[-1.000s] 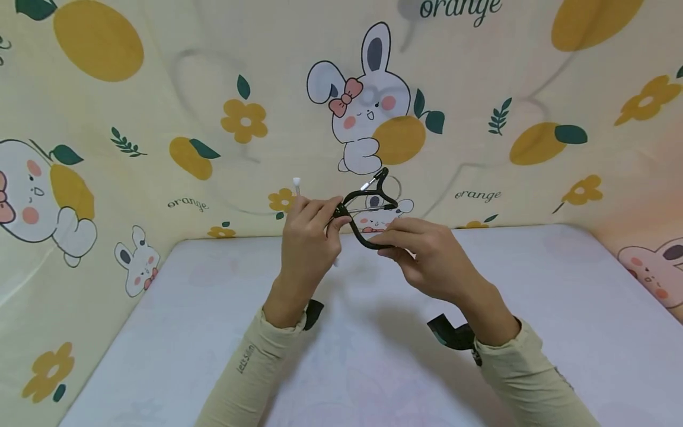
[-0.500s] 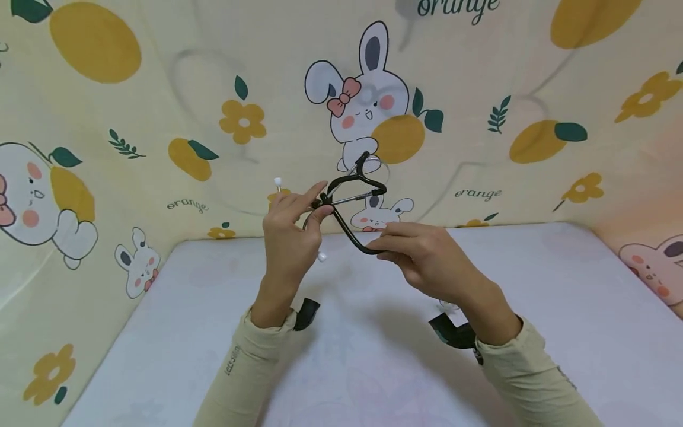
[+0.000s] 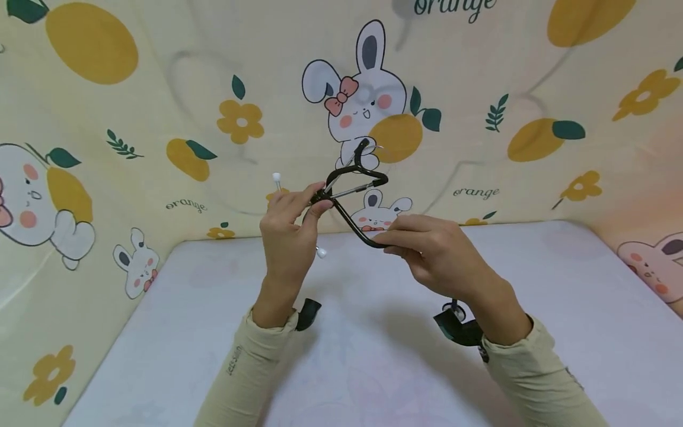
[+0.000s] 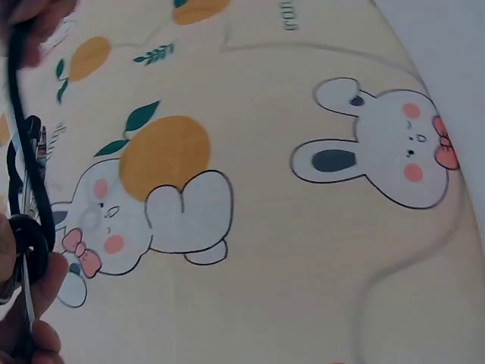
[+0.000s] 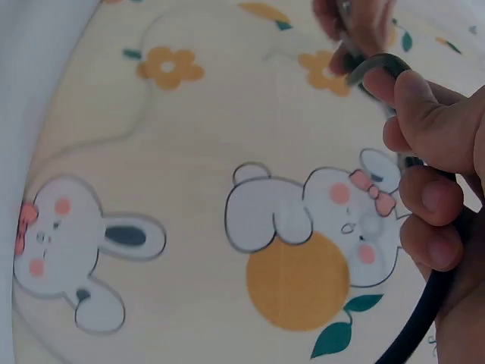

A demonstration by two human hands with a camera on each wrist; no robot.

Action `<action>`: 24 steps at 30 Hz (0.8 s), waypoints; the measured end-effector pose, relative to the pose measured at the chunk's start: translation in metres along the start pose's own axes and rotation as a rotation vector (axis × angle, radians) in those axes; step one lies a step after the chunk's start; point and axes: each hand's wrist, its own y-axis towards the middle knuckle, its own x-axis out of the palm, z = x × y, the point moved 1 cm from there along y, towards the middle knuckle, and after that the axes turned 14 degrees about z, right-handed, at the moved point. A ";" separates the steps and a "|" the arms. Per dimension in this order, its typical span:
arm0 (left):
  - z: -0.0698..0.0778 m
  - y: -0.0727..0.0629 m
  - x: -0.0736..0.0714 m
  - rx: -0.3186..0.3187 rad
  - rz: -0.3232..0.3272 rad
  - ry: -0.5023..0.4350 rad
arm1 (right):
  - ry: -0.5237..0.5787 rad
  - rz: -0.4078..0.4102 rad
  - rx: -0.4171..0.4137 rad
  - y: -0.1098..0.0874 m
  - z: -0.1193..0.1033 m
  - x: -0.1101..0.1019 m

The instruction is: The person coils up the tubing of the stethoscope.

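Note:
Both hands hold a stethoscope with black tubing (image 3: 349,220) above the table. My left hand (image 3: 288,237) pinches it where the tubing and metal ear tubes (image 3: 354,190) meet, thumb against fingers. White ear tips (image 3: 277,177) stick out above and below that hand. My right hand (image 3: 443,252) pinches the bend of the tubing between thumb and fingers. Below the right wrist hangs a round ringed part (image 3: 455,309), apparently the chest piece, partly hidden by a black strap. In the right wrist view, the tubing (image 5: 424,318) runs down past the curled fingers (image 5: 432,197).
A white table (image 3: 352,356) lies under both arms. Behind it stands a cream backdrop (image 3: 299,35) printed with rabbits, oranges and flowers. Each wrist carries a black strap (image 3: 459,329) over a pale sleeve (image 3: 539,367).
My left hand has moved left, drawing the ear tubes away from the right hand and lengthening the stretch of tubing between them. The round part has come into view below the right wrist.

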 end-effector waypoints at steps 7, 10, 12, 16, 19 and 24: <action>0.001 0.014 -0.015 -0.423 -0.041 -0.345 | -0.017 -0.013 0.053 -0.003 0.014 0.000; 0.004 0.019 -0.017 -0.543 -0.037 -0.464 | 0.031 0.023 0.068 -0.003 0.017 -0.003; 0.004 0.020 -0.017 -0.573 -0.030 -0.465 | 0.080 0.053 0.047 -0.002 0.016 -0.004; 0.000 0.017 -0.013 -0.534 -0.027 -0.360 | 0.168 0.092 -0.016 0.000 0.011 -0.001; -0.003 0.011 -0.009 -0.413 -0.036 -0.225 | 0.172 0.080 -0.041 0.000 0.006 0.004; -0.001 -0.002 0.001 -0.040 -0.067 0.002 | 0.140 0.050 -0.061 0.000 0.000 0.007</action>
